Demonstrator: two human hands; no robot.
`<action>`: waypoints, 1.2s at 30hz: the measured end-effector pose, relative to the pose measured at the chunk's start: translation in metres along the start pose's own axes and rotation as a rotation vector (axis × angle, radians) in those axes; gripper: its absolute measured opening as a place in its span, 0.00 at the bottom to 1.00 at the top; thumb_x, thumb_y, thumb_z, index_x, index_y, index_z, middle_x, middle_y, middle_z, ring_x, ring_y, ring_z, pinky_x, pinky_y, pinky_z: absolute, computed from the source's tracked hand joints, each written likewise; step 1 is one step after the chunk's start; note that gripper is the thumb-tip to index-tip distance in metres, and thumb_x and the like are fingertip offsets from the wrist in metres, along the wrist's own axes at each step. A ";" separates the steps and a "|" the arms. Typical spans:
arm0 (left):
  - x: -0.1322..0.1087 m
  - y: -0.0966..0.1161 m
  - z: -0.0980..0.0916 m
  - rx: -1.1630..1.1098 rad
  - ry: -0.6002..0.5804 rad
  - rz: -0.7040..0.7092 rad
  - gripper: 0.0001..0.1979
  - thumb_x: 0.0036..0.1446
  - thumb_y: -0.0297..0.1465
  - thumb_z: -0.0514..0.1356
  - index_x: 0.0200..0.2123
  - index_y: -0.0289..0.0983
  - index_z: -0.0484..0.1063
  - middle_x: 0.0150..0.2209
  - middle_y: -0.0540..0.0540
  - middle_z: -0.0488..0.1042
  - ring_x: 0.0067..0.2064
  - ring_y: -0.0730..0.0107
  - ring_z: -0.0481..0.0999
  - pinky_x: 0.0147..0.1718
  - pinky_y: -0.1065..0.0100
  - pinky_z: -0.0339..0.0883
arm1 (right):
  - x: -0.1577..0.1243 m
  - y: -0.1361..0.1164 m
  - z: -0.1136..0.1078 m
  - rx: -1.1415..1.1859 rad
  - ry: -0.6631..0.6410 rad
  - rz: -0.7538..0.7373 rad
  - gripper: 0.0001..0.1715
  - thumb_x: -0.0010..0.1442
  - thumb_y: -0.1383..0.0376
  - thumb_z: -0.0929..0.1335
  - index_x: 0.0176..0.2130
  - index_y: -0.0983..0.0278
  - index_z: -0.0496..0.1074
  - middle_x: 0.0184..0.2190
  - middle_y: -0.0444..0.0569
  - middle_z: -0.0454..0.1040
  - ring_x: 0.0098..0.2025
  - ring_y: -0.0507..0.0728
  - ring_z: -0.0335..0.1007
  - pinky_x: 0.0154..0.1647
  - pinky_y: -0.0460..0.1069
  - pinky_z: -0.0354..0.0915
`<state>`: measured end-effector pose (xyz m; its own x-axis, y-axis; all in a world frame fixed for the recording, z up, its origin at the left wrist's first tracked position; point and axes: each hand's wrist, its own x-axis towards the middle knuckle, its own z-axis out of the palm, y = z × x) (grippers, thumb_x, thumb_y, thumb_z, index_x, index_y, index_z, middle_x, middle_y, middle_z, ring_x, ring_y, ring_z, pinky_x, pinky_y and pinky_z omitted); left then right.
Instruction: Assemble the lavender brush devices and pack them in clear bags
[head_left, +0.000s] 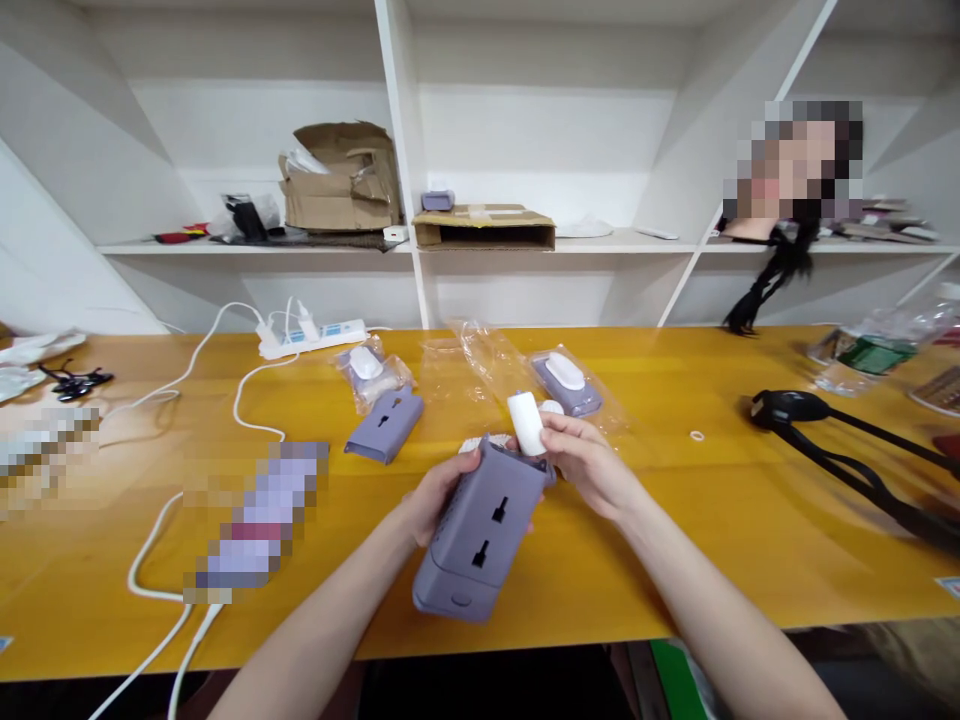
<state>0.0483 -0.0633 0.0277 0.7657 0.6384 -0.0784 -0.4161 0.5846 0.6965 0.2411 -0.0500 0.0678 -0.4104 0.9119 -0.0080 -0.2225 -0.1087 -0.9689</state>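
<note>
My left hand [435, 495] grips a lavender power strip [480, 530] from its left side and holds it tilted above the yellow table [675, 540]. Two socket slots show on the strip's face. My right hand [589, 465] pinches a white plug [526, 422] at the strip's upper end. A coil of white cable [474, 444] peeks out behind the strip. On the table beyond lie a second lavender strip [385, 425] and two bagged ones [367, 372] [568, 384].
A white extension block [311, 338] with cables [161, 500] lies at the left. Black straps [847, 440] and a plastic bottle [874, 355] sit at the right. Empty plastic bags [472, 360] lie mid-table. Shelves behind hold cardboard boxes [341, 180] [484, 227].
</note>
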 end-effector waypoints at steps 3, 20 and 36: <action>-0.003 0.002 -0.003 0.065 0.051 -0.012 0.30 0.50 0.48 0.56 0.51 0.33 0.67 0.42 0.34 0.77 0.40 0.49 0.77 0.44 0.54 0.61 | -0.001 -0.001 -0.001 -0.012 0.000 -0.026 0.12 0.50 0.62 0.70 0.37 0.64 0.74 0.29 0.46 0.74 0.27 0.52 0.67 0.26 0.46 0.63; -0.007 0.003 -0.011 0.141 0.058 -0.079 0.31 0.51 0.48 0.55 0.51 0.31 0.67 0.39 0.34 0.77 0.41 0.49 0.76 0.46 0.52 0.60 | -0.003 -0.010 -0.008 -0.349 -0.153 -0.108 0.10 0.52 0.63 0.69 0.36 0.65 0.74 0.29 0.43 0.70 0.30 0.50 0.62 0.33 0.46 0.58; -0.009 0.000 -0.007 0.274 0.378 -0.134 0.32 0.41 0.52 0.61 0.41 0.31 0.75 0.34 0.37 0.78 0.33 0.54 0.76 0.35 0.59 0.65 | -0.020 -0.013 -0.002 -1.131 -0.207 -0.414 0.28 0.61 0.68 0.61 0.61 0.61 0.57 0.55 0.53 0.67 0.55 0.59 0.63 0.55 0.58 0.60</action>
<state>0.0373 -0.0655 0.0236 0.5506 0.7334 -0.3987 -0.1424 0.5531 0.8208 0.2543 -0.0657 0.0801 -0.6467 0.7049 0.2915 0.4828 0.6741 -0.5589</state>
